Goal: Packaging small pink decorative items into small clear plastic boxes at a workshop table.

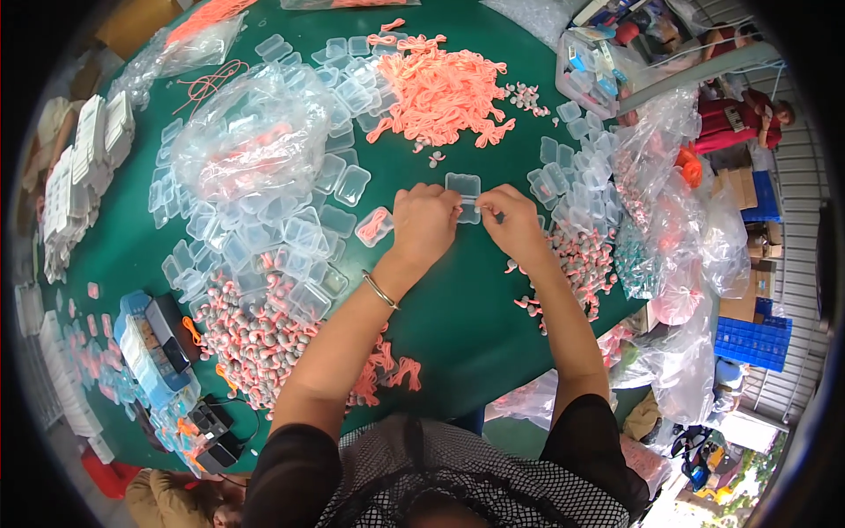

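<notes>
A small clear plastic hinged case is held open between both hands over the green table. My left hand grips its left side with closed fingers. From the right, my right hand pinches the case's edge. A silver bangle sits on my left wrist. A closed clear case with a pink cord inside lies just left of my left hand.
Heaps of empty clear cases lie left and also right. A pile of pink cords sits behind. Pink-and-grey small pieces are heaped near left, more at right. Plastic bags and white stacks crowd the edges.
</notes>
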The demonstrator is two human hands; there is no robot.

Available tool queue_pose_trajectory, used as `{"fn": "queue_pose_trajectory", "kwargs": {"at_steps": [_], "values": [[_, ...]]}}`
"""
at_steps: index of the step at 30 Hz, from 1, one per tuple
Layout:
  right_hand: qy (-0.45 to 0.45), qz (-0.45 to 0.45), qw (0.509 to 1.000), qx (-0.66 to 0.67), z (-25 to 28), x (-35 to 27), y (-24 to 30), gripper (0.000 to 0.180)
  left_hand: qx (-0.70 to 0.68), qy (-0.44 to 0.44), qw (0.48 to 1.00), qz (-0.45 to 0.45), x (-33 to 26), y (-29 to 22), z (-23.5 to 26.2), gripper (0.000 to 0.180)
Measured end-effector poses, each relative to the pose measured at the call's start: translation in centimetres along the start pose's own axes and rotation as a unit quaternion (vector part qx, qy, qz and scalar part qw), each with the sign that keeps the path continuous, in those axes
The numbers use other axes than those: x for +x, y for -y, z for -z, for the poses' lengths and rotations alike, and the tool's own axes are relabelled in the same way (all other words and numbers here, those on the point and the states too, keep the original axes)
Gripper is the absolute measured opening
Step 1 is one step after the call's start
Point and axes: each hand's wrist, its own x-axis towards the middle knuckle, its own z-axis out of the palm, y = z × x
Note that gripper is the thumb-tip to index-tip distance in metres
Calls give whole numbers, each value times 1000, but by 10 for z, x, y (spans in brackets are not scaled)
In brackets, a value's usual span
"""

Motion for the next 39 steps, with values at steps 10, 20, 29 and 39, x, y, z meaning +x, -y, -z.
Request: {"fn": "queue_pose_trajectory", "kwargs": {"at_steps": [10,20,29,39], "values": [[46,64,968,-237,-19,3,17,22,81,-24,996,-32,-2,-1,-8,14],[-75,-94,977,-177,-11,80,-35,12,57,9,997,-48,-8,7,-1,50],[-109,-152,959,-214,-8,70,-46,25,33,4,999,-40,-9,11,0,51],[-2,103,991,-85,-11,7,-5,12,22,8,1000,2,-6,6,1,63]]}}
